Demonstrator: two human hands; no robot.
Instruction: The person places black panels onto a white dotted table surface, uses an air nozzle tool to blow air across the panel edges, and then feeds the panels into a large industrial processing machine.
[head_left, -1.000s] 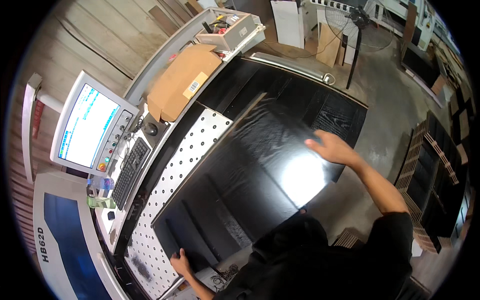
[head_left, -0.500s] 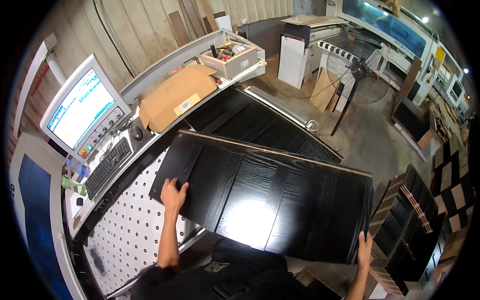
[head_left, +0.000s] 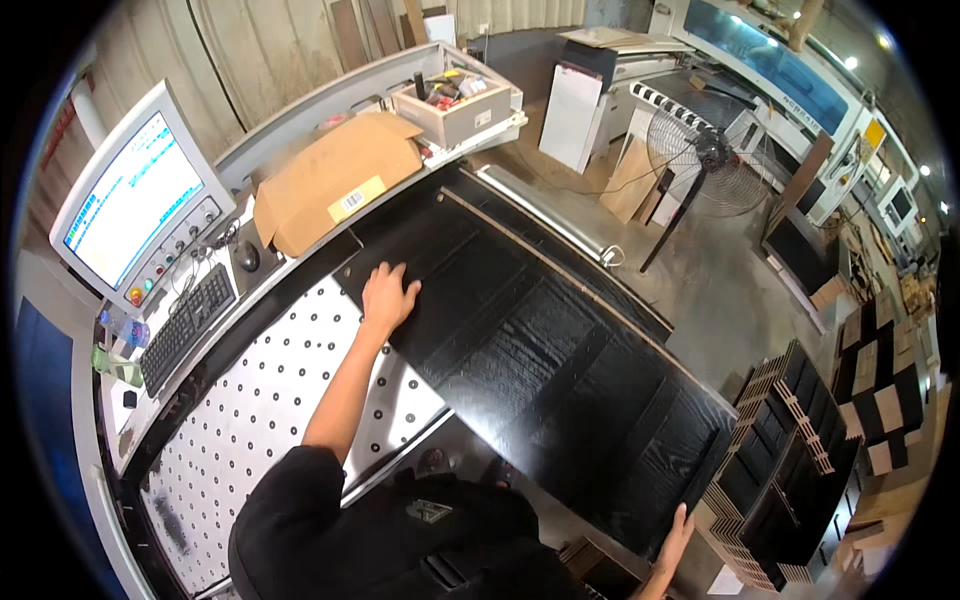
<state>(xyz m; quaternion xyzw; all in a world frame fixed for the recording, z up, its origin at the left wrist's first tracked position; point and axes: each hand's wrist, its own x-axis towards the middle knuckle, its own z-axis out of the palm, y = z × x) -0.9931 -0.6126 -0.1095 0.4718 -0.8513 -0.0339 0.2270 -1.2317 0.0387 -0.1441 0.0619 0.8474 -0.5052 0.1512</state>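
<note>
A large black wood-grain panel with a bare brown far edge lies slanted, its left end over the worktable and its right end toward me. My left hand rests on its upper face near the left end, fingers spread. At the near right corner my right hand grips the edge, thumb on top; the fingers beneath are hidden. Another black panel shows as a strip under and behind the first one.
White dotted tabletop lies at left, beside a monitor, keyboard and mouse. A cardboard piece and tool box stand behind. Stacked black panels are at right, a standing fan farther back.
The panel has turned clockwise: its left end moved away from me over the other panel, its right end came nearer. Both hands moved with it; the left fingers now lie flatter on top.
</note>
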